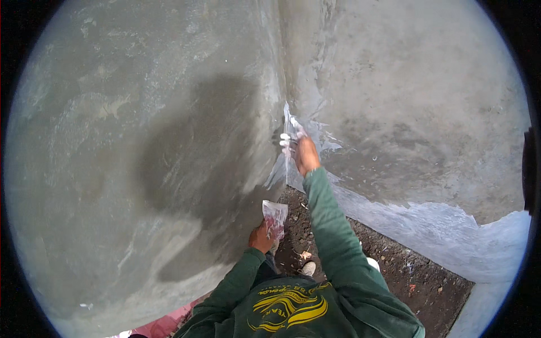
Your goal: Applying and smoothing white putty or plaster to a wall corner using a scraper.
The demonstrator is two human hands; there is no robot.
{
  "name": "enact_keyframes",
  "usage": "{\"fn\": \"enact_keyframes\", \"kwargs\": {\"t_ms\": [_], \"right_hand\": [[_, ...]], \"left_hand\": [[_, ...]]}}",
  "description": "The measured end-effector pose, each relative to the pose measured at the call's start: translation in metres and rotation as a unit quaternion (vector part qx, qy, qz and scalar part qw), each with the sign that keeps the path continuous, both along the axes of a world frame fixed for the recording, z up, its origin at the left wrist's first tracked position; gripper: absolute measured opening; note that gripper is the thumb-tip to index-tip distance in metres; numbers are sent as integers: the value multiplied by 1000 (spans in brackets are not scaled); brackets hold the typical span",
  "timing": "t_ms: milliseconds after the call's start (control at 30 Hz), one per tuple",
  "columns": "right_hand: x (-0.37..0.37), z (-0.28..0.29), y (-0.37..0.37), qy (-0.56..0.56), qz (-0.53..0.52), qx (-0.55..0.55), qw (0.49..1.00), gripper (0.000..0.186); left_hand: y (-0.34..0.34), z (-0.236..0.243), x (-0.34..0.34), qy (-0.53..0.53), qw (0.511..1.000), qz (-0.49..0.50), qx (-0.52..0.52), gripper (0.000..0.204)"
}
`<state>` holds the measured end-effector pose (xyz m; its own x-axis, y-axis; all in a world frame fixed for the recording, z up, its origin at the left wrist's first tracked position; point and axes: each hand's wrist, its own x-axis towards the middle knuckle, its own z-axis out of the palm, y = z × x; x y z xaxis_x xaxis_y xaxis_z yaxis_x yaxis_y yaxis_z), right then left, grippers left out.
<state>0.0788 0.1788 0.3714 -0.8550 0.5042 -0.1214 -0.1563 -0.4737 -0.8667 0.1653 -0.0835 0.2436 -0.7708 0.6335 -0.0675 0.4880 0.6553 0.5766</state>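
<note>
a putty blade (287, 121) smeared with white plaster is gripped in the right hand (304, 153) and pressed upright into the inner corner where two grey cement walls (169, 141) meet, with a band of fresh white plaster (439, 225) spread along the base of the right-hand wall. a flat hawk plate (275, 213) loaded with whitish-pink plaster is held closed in the left hand (262, 236), lower down and close to the left wall, well apart from the blade. dark stony ground (394, 265) is seen below, between green sleeves (332, 225).
</note>
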Motion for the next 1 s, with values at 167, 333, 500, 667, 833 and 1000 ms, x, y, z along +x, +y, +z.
{"fn": "enact_keyframes", "kwargs": {"t_ms": [167,333,500,667,833,1000], "right_hand": [[-64,10,21,-56,20,-71,996,35],[-86,25,38,-104,27,-107,988,14],[-97,65,48,-57,62,-136,987,16],[-106,126,55,-102,34,-77,991,13],[-77,178,48,-137,37,107,984,16],[-30,130,49,-68,-188,699,687,55]], "left_hand": [[-16,-22,-22,-54,996,-40,-65,48],[-17,-38,-41,-3,995,-90,37,39],[0,-49,-52,0,994,-96,53,36],[24,-70,-53,-96,984,-118,93,43],[20,-40,-49,-80,990,-105,47,45],[0,-82,-52,-80,989,-59,108,45]]}}
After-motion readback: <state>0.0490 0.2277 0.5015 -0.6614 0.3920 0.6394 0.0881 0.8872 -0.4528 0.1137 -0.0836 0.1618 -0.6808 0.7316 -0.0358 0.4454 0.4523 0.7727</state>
